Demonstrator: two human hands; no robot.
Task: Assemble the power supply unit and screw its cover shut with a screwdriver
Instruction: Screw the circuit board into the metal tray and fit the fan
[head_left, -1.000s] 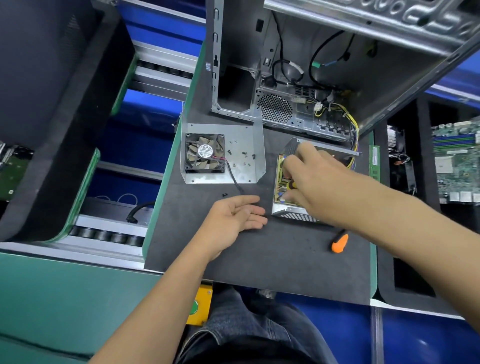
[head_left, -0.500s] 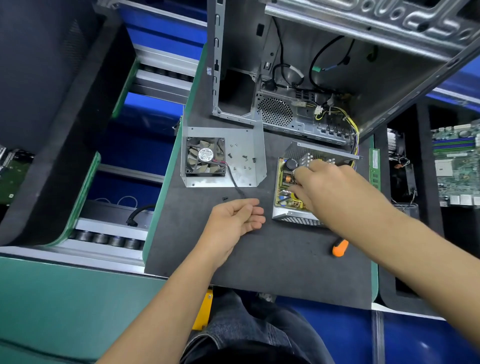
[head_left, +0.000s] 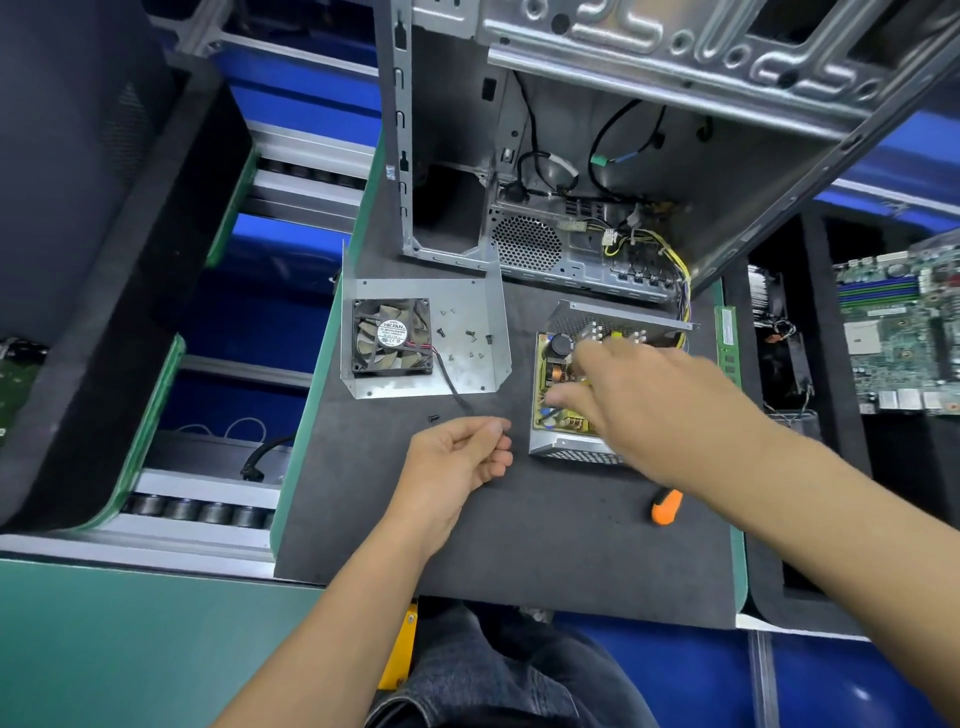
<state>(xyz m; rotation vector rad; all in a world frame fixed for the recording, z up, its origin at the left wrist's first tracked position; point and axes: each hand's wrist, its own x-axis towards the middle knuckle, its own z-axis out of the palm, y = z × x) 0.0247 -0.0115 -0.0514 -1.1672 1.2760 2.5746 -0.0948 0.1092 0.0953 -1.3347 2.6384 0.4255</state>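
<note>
Orange screwdriver (head_left: 666, 507) lies near my right arm. My right hand (head_left: 644, 395) reaches into the open power supply (head_left: 558, 410); its grip is blurry. My left hand (head_left: 457, 457) curls loosely beside the cover (head_left: 467, 358), holding nothing.

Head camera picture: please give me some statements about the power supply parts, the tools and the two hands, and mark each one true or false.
1. The fan sits on the metal cover, left of the open power supply box. True.
2. The right hand holds the screwdriver. False: the screwdriver lies on the dark mat, and the right hand reaches into the box.
3. Small screws lie loose on the cover. True.
4. The cover is already on the box. False: it lies apart, and the circuit board shows.
5. The left hand rests on the fan. False: it is over the mat, fingers curled, below the cover.
</note>
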